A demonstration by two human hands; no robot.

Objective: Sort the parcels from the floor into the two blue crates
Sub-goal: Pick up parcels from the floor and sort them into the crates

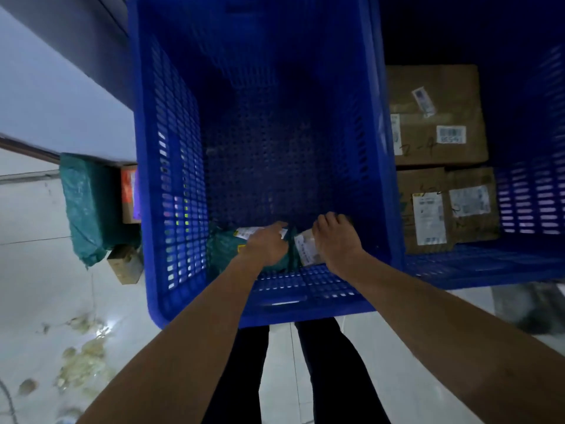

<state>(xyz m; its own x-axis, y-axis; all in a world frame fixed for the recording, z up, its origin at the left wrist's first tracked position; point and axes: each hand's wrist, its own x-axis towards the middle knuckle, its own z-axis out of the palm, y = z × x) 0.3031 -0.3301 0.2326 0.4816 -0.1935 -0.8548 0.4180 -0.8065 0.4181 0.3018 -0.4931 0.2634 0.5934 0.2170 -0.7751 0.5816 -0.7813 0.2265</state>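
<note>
A: What takes up most of the view?
B: A tall blue crate [171, 179] with slotted walls, seen from above, its floor mostly bare. A second blue crate [532, 209] stands touching it on the right.

A: What's in the second one?
B: Cardboard boxes with shipping labels: a large box [437, 87] at the far end, two smaller boxes [428, 209] nearer.

A: Anything left on the floor?
B: A green-wrapped parcel [88, 209] lies on the tiled floor [46, 286] just left of the first crate, a small brown box [125, 264] against its near corner.

A: And the hands?
B: Both reach into the first crate's near end. The left hand [266, 246] is closed around a green bagged parcel [224, 249]. The right hand [333, 237] presses on a small labelled packet [305, 249] beside it; whether its fingers clamp it, I cannot tell.
</note>
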